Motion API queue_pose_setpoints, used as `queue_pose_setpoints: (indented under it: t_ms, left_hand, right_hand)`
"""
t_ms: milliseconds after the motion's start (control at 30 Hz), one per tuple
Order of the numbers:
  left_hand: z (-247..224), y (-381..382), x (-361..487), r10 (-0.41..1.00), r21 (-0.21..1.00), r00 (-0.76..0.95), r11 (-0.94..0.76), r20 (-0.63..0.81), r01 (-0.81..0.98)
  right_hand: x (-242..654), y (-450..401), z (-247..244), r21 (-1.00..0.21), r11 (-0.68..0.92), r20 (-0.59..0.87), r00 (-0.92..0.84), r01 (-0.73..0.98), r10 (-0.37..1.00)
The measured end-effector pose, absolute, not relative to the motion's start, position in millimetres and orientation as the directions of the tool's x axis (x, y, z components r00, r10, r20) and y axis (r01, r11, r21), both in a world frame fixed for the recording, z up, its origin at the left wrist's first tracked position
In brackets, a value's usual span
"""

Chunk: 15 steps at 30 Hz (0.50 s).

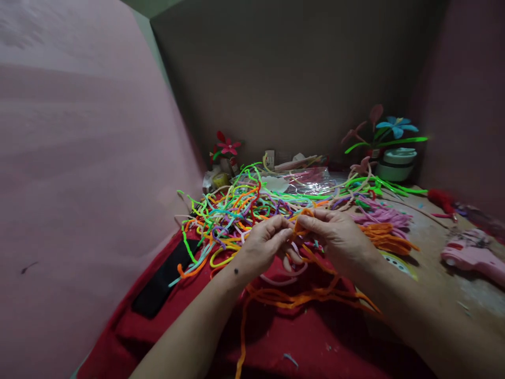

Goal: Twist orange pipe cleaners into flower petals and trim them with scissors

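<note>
Close together in the middle of the view, both hands hold a bent orange pipe cleaner (303,221). My left hand (272,239) pinches it between thumb and fingers. On its other side, my right hand (335,237) grips the looped part between thumb and forefinger. Beneath the hands, several loose orange pipe cleaners (288,301) lie across a red cloth (276,337). Just beyond spreads a tangled heap of many-coloured pipe cleaners (236,210). The exact twist between my fingertips is partly hidden.
A black flat object (161,284) lies left on the cloth. To the right are pink pipe cleaners (389,217), an orange bundle (389,239) and a pink glue gun (471,255). Behind stand a blue flower (397,126), a pale green pot (398,164) and a red flower (229,146). Walls enclose the table.
</note>
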<state>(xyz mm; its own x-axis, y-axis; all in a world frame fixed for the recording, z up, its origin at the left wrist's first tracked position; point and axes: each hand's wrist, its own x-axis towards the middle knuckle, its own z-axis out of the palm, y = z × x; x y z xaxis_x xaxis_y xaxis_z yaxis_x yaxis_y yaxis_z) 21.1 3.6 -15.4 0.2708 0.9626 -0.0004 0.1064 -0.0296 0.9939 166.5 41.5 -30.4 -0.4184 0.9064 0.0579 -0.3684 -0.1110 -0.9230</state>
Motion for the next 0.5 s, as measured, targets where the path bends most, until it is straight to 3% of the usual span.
queue_pose_setpoints:
  t_ms: [167, 500]
  left_hand:
    - [-15, 8, 15, 0.966, 0.991, 0.258, -0.032, -0.003, 0.131]
    - [-18, 8, 8, 0.981, 0.922, 0.185, -0.128, 0.062, 0.365]
  right_hand:
    - [166, 43, -31, -0.897, -0.133, 0.061, -0.417, -0.421, 0.907]
    - [169, 47, -30, -0.841, -0.212, 0.008, -0.402, -0.498, 0.916]
